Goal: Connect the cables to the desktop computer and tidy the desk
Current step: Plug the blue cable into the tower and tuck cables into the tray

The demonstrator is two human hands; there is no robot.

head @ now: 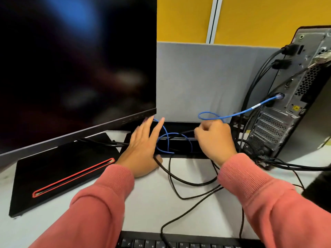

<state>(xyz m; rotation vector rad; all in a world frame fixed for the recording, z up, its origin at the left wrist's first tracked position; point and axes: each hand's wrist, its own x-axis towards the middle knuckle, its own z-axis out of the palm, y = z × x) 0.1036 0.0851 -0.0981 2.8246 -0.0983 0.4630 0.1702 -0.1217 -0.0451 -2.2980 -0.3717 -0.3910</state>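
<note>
A white desk point(148, 199) meets grey and yellow partitions point(200, 77) at upper right. At frame centre, the left hand point(143, 149) lies spread with straight fingers beside the blue cable point(231, 115), which the right hand point(215, 138) grips.

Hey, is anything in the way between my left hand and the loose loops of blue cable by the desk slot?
Nothing visible blocks it. The left hand lies open right beside the blue cable loops, fingers reaching toward them. Only a black cable runs under the palm's edge. The right hand already grips the same blue cable farther along.
</note>
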